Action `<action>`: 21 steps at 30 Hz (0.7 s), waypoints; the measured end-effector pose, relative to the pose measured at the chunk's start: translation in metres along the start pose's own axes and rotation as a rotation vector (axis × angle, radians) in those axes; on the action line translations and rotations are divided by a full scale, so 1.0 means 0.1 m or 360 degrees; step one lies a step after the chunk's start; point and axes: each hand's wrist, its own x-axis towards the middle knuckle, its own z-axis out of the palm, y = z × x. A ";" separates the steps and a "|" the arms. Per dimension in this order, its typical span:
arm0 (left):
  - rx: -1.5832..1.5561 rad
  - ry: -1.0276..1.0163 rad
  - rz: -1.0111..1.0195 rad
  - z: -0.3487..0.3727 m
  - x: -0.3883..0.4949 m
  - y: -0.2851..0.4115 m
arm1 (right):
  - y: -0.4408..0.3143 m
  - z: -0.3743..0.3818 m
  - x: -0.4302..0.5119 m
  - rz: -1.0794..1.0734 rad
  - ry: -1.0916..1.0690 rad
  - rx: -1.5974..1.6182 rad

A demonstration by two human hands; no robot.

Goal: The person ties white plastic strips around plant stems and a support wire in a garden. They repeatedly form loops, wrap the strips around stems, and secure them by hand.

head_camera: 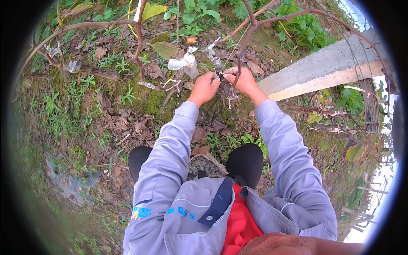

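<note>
My left hand (205, 86) and my right hand (243, 81) face each other at the woody vine stems, their fingertips pinching a thin string or tie (220, 73) between them. It sits just below a vine stem wrapped in clear plastic film (214, 56). A brown cane (241, 52) passes down by my right fingers. Left of this hangs a knotted bundle of whitish plastic film (185, 63). Pale tie ends (233, 97) dangle under my right hand. Another cane with a film-wrapped end (148, 84) stands further left. The fingers hide most of the tie.
A concrete post (322, 67) slants in from the right, close to my right wrist. Long vine canes (79, 25) arch across the top. A wooden stake (370, 105) stands at the far right. Weeds and dry leaves (140, 127) cover the ground; an open bag of greyish pieces (204, 165) lies between my knees.
</note>
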 end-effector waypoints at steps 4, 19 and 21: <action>0.0374 -0.0347 0.0221 -0.27 0.06 0.00 | -0.05 0.01 -0.02 0.0021 -0.0024 0.0165; 0.0071 -0.0741 0.0087 -0.29 -1.16 -0.10 | -0.28 -0.01 -0.05 0.0124 0.0041 0.1046; 0.0192 -0.0398 -0.0281 -0.31 -1.15 -0.20 | -0.18 0.00 -0.05 0.0200 0.0084 0.1059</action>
